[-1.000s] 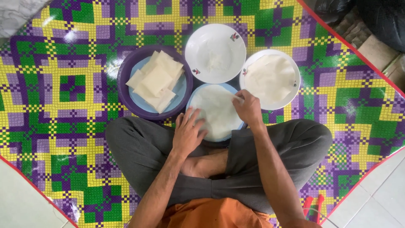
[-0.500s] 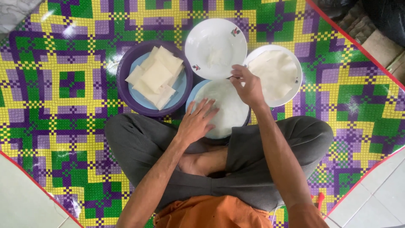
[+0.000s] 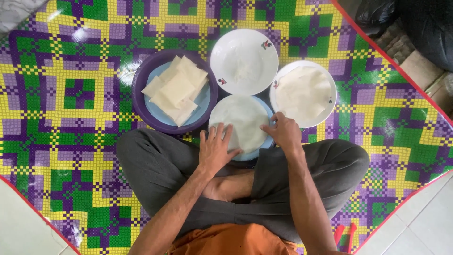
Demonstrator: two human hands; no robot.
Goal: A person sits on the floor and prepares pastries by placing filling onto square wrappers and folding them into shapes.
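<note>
both hands (image 3: 214, 148) (image 3: 283, 132) flat on thin, round, translucent wrapper (image 3: 243, 120)

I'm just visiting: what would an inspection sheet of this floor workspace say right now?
Surface: checkered mat in purple, yellow and green, red-edged, on pale floor tiles.
Job's things: round thin sheet spread on a blue plate; both hands rest on it.
Clutter: purple bowl with stacked square wrappers; empty white bowl; white bowl with a sheet inside.
Grippers: left hand flat, fingers spread; right hand at the sheet's right edge.
Cables: nothing seen.
Surroundings: dark bags at the top right.
</note>
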